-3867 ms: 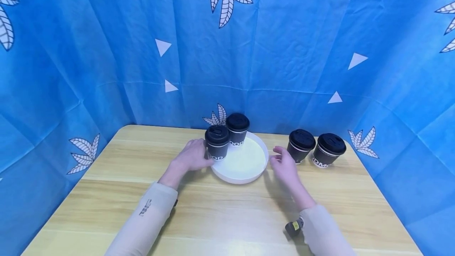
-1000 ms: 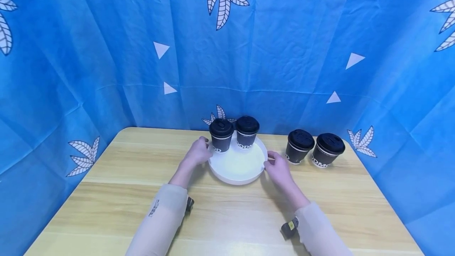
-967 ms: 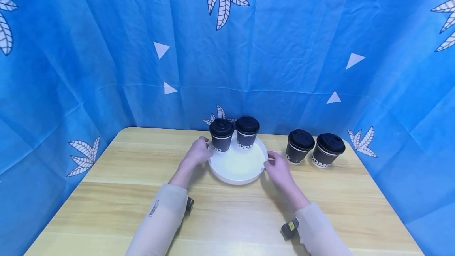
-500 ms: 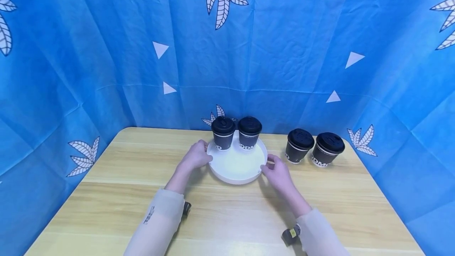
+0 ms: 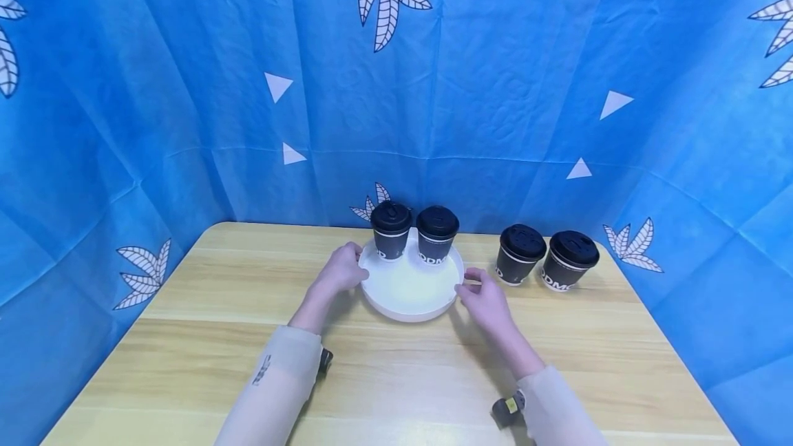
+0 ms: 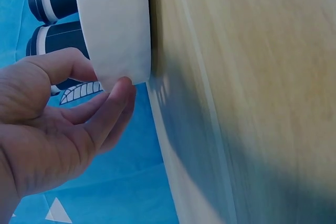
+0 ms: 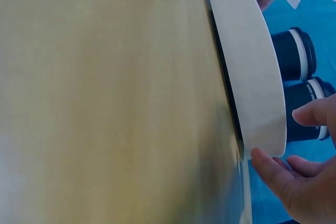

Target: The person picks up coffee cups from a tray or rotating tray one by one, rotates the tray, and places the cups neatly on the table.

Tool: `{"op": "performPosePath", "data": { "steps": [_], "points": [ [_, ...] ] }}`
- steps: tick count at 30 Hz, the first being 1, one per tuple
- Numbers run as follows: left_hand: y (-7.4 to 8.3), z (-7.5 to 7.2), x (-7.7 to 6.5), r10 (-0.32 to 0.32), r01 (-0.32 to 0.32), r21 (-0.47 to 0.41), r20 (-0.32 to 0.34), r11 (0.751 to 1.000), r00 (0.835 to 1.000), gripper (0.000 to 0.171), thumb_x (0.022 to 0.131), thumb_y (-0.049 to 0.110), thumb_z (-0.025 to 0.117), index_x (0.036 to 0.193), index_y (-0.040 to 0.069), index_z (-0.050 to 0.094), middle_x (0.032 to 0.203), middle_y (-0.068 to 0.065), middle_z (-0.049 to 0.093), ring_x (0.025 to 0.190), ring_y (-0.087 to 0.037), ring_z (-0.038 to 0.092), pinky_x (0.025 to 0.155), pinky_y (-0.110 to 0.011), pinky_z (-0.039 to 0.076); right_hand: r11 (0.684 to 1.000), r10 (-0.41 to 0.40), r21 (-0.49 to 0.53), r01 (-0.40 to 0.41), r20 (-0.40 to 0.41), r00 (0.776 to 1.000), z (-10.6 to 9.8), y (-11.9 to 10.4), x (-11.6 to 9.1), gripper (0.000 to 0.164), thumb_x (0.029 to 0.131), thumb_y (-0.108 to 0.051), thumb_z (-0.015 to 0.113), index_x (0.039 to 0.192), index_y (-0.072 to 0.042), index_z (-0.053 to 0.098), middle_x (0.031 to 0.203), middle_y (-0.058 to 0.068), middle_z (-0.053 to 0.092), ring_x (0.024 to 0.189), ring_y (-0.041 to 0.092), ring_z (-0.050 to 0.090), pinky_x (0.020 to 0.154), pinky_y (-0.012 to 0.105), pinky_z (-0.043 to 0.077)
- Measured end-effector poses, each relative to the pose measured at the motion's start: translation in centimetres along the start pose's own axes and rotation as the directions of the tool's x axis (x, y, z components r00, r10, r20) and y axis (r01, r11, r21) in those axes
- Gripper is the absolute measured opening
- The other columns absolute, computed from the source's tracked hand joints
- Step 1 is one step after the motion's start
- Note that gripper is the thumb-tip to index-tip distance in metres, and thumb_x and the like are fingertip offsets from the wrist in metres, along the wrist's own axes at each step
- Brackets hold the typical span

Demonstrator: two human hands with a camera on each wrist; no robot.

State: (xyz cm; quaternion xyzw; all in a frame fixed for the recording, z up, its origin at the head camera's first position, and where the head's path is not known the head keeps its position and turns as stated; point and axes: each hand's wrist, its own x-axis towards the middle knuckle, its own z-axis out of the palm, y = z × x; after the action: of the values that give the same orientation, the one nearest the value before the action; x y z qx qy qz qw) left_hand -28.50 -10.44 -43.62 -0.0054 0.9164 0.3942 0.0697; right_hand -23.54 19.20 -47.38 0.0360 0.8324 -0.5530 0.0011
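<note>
Two cups (image 5: 436,248) stand near the back edge of the tray (image 5: 405,289). The left hand (image 5: 339,271) and right hand (image 5: 487,300) grip its sides.

"The tray (image 5: 409,294) between the left hand (image 5: 339,271) and the right hand (image 5: 487,298), what does it look like?"

"Smooth plastic, I'd say, with a matt wall where the fingers meet it."

"And the cups (image 5: 435,250) in it, beyond both hands?"

"Matt paper by the look of them. Their lids (image 5: 392,214) seem to be plastic, with a faint sheen."

"The outer pair (image 5: 517,268), just right of the right hand?"

"Same matt paper look, same plastic-looking tops."

"Under the hands?"

"A wood-grained table (image 5: 403,377), smooth, glossy on the near side of the hands."

"Behind them?"

"A backdrop (image 5: 372,115) of creased cloth."

"The sleeves (image 5: 272,384) below the hands?"

"Cloth too, matt."
</note>
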Motion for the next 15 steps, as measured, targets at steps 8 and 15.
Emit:
{"op": "performPosePath", "data": {
  "steps": [8, 15],
  "points": [
    [0.0, 0.2, 0.7, -0.019, 0.019, -0.041, 0.003, 0.999, 1.0, 0.059, 0.086, -0.004, 0.065, 0.142, -0.007, 0.048, 0.133, -0.026, 0.06, 0.093, -0.032, 0.064, 0.076, -0.039, 0.059, 1.0, -0.022, -0.003, 0.022, -0.005, 1.0, 0.1, -0.3, 1.8, 0.056, 0.1, -0.01, 0.06, 0.15, 0.008, 0.042, 0.15, 0.025, 0.051, 0.129, 0.04, 0.059, 0.097, 0.044, 0.058],
    [-0.2, 0.4, 1.4, -0.02, 0.02, -0.037, -0.016, 0.999, 1.0, 0.059, 0.088, -0.003, 0.065, 0.145, -0.004, 0.049, 0.135, -0.023, 0.06, 0.102, -0.033, 0.063, 0.083, -0.042, 0.058, 0.998, -0.042, -0.039, 0.043, 0.008, 0.999, 0.2, -0.2, 2.5, 0.057, 0.095, -0.003, 0.055, 0.149, 0.011, 0.043, 0.15, 0.029, 0.05, 0.131, 0.043, 0.058, 0.1, 0.045, 0.057]
  ]
}}
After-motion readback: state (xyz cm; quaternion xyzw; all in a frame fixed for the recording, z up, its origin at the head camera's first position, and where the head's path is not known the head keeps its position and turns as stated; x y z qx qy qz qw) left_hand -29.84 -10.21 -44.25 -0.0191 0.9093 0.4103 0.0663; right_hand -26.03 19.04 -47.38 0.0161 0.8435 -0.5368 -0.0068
